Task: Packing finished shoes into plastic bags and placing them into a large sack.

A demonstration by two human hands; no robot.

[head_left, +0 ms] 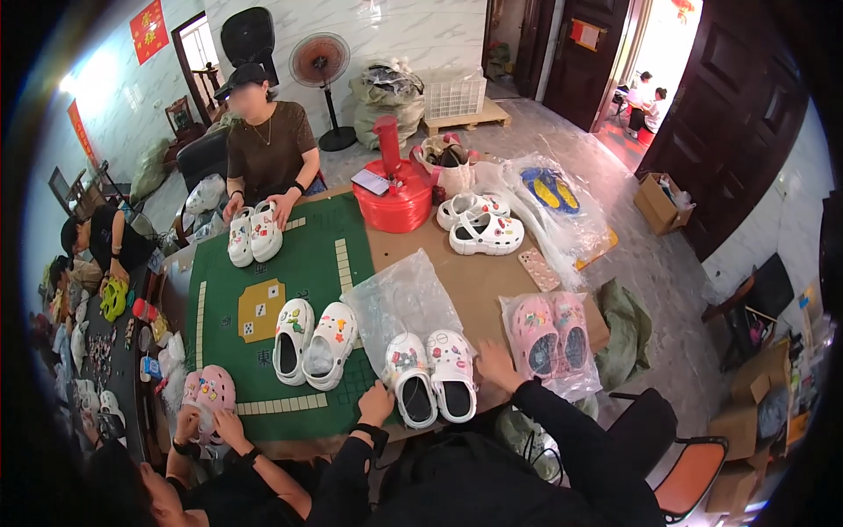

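Observation:
A pair of white clogs with colourful charms (453, 360) stands side by side in front of me, overlapping the near end of a clear plastic bag (399, 294). Close to the left clog's outer side, my left hand (376, 404) is closed with bent fingers; anything in them is hidden. My right hand (499, 366) rests beside the right clog, its fingers stretched toward it and apart, with nothing visible in them. Further right lie pink clogs (551, 338) in a clear bag. Another pair of white clogs (316, 342) stands on the green mat to the left.
Across the table (399, 255), a person (270, 149) holds white clogs (255, 233). At the near left, another person's hands (209, 425) work on pink clogs (209, 391). A red tub (393, 206), white clogs (486, 234), a phone (538, 270) and bagged blue-yellow footwear (551, 189) occupy the far side.

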